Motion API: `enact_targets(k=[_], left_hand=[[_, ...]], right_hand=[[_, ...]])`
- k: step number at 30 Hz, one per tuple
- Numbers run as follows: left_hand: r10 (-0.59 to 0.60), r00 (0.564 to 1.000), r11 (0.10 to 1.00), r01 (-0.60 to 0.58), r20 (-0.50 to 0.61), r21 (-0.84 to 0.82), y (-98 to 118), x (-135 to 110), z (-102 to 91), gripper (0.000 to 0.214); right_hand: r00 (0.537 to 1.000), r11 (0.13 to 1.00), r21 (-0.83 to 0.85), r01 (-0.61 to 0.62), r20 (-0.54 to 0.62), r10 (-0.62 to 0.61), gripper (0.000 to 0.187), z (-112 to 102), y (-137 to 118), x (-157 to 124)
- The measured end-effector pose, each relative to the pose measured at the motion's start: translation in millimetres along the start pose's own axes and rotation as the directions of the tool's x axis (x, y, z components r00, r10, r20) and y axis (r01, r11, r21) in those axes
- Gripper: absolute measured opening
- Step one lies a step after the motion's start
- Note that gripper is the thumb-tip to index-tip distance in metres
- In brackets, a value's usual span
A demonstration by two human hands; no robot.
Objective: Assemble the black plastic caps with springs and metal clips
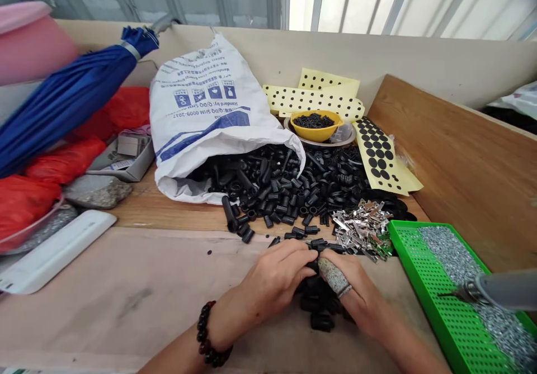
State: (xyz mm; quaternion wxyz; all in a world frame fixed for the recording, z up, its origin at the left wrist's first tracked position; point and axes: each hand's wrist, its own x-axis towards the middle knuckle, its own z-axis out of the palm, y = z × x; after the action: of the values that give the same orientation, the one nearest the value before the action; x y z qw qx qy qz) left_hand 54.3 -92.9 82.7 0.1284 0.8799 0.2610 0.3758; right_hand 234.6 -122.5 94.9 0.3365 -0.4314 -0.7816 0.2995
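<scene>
My left hand [274,276] is closed, its fingers and thumb pinching a small black plastic part [311,266]. My right hand [356,293] meets it from the other side, fingers curled around the same part; a speckled grey cover wraps one of its digits. Much of the part is hidden by the fingers. Below and between the hands lies a small heap of black cylindrical plastic pieces [322,322]. Just beyond the right hand is a pile of shiny flat metal clips [364,226].
A white woven sack [210,100] spills black plastic pieces [289,195] at the back. At right, a green basket [413,273] holds small screws, with an electric screwdriver [499,290] over it. A yellow bowl [316,133], sticker sheets [380,150] and a white bar [59,251] lie around.
</scene>
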Motion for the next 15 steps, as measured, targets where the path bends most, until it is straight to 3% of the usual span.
enact_targets(k=[4, 10, 15], left_hand=[[-0.023, 1.000, 0.996, 0.022, 0.000, -0.090, 0, 3, -1.7, 0.017], [-0.173, 0.972, 0.945, 0.208, 0.156, -0.253, -1, 7, -4.9, 0.017], [-0.256, 0.944, 0.884, 0.316, 0.207, -0.344, -2, 10, -6.7, 0.015]], right_hand=[[0.997, 0.991, -0.104, 0.079, -0.009, -0.080, 0.014, 3, 9, -3], [0.975, 0.926, -0.305, 0.224, 0.070, -0.213, 0.013, 1, 17, -1], [0.981, 0.949, -0.250, 0.192, 0.061, -0.183, 0.015, -1, 14, -1]])
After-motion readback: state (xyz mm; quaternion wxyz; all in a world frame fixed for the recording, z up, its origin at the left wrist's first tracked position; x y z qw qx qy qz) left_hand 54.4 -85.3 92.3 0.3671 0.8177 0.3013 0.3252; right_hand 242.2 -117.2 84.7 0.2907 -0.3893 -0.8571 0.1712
